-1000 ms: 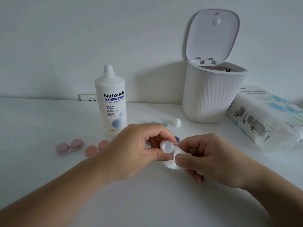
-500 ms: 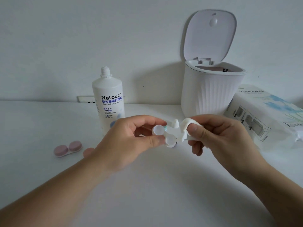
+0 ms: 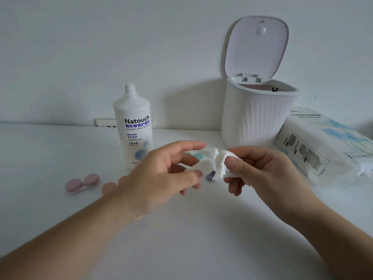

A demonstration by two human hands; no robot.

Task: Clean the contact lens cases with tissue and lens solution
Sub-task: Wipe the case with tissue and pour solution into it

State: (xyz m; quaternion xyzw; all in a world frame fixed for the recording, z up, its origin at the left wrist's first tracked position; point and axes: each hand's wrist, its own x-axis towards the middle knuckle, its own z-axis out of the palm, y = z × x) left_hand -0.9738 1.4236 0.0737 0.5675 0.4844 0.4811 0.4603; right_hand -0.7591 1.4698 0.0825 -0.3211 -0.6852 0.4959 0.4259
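My left hand (image 3: 161, 174) pinches a white contact lens case (image 3: 203, 166) just above the white table (image 3: 60, 150), open wells facing me. My right hand (image 3: 260, 170) holds a crumpled white tissue (image 3: 221, 164) wrapped over a fingertip, right beside the case's right well. The white lens solution bottle (image 3: 134, 128) stands uncapped behind my left hand. A pink lens case (image 3: 81, 183) lies closed on the table at the left. A teal cap (image 3: 196, 156), a purple cap (image 3: 210, 175) and the small white bottle cap (image 3: 215, 152) lie behind the held case.
A white ribbed bin (image 3: 256, 120) with its lid raised stands at the back right. A tissue paper pack (image 3: 327, 146) lies right of it. A pink loose cap (image 3: 108, 187) peeks out from behind my left wrist.
Both hands lifted the case and tissue off the table. The tissue has come out of the well and now sits beside the case. My left forefinger has straightened.
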